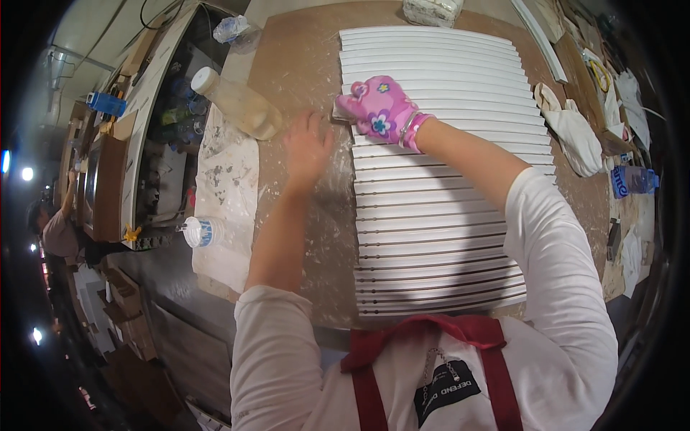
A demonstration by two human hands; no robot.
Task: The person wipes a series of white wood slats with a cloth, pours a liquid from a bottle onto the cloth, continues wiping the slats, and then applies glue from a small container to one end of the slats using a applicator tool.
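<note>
White ribbed strips [438,194] lie side by side in a long stack across the brown work board [305,43]. My right hand [379,111], in a pink flowered glove, is closed at their left edge, partway up the stack. A small greyish edge of something shows under its fingertips; the glove hides the rest. Just left of the strips, my bare left hand [310,147] rests on the board with its fingers stretched out, holding nothing. Near its fingertips a plastic bottle [241,108] of cloudy pale liquid lies tilted, its white cap to the upper left.
At left, a white tub [201,233] stands on a stained white sheet [226,172]. A white cloth [573,129] lies right of the strips. A wrapped pale block [433,10] sits at the far edge. Another person [59,233] is at the far left.
</note>
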